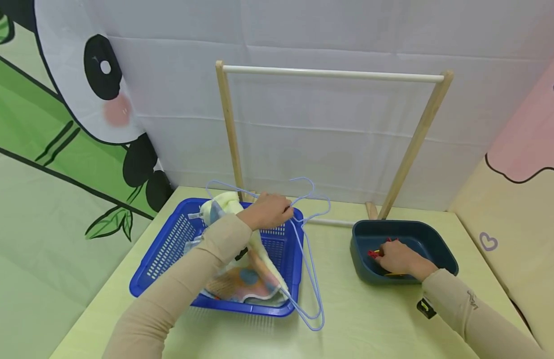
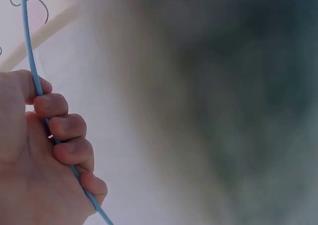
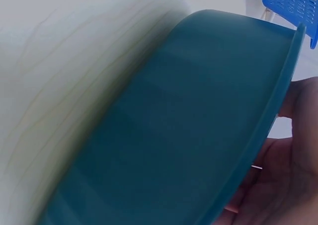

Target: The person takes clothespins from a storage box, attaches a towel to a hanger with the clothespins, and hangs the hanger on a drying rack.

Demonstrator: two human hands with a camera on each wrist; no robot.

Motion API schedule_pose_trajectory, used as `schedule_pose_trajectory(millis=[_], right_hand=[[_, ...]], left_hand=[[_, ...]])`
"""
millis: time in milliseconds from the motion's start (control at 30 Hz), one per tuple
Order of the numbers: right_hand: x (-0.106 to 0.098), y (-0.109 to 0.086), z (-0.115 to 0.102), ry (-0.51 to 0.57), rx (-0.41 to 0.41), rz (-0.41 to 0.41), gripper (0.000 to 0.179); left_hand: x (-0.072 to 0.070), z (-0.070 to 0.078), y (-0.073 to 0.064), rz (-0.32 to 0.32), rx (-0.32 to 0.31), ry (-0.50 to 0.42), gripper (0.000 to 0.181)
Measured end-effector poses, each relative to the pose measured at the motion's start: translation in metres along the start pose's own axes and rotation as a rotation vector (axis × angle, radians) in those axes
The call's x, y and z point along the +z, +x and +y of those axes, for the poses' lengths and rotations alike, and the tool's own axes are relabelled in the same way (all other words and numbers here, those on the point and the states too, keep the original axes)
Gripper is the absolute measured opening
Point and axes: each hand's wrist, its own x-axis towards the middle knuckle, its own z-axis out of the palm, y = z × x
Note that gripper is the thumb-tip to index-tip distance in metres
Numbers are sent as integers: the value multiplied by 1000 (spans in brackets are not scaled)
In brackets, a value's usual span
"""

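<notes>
My left hand (image 1: 269, 211) grips light blue wire clothes hangers (image 1: 313, 279) above the blue basket; in the left wrist view its curled fingers (image 2: 69, 126) wrap one hanger wire (image 2: 31, 51). A soft, multicoloured cloth (image 1: 247, 276) with pale yellow parts lies in the basket below that hand and forearm. My right hand (image 1: 400, 258) reaches down into a dark teal tub (image 1: 362, 264), its fingertips at small red pieces (image 1: 374, 254). A bit of yellow shows under the palm. The tub wall (image 3: 164, 120) hides those fingertips in the right wrist view, so I cannot tell whether they pinch anything.
The blue perforated basket (image 1: 162, 254) stands left on the pale yellow table (image 1: 344, 319). Behind it rises a wooden rack (image 1: 227, 129) with a white crossbar (image 1: 330, 73). Printed cloth walls (image 1: 178, 99) enclose the back and sides.
</notes>
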Motion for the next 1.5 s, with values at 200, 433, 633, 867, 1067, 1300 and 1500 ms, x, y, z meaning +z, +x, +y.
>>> schedule_pose_trajectory(millis=[200, 433, 633, 867, 1067, 1300, 1500], right_hand=[[0, -1, -1, -7, 7, -3, 18], [-1, -1, -1, 8, 4, -7, 20], [-4, 0, 0, 20, -1, 4, 18], [-8, -1, -2, 1, -44, 34, 16], [-11, -4, -4, 15, -88, 66, 12], [-12, -7, -5, 61, -89, 75, 16], [-13, -9, -7, 81, -45, 91, 17]], left_hand=[[-6, -2, -1, 10, -20, -7, 33], [-9, -4, -4, 25, -6, -47, 38], [-19, -6, -11, 60, 19, -137, 37], [-35, -10, -19, 98, 18, -301, 33], [-48, -11, -26, 148, 31, -368, 32], [-60, -14, -31, 190, 21, -380, 35], [-75, -9, -35, 226, 7, -405, 35]])
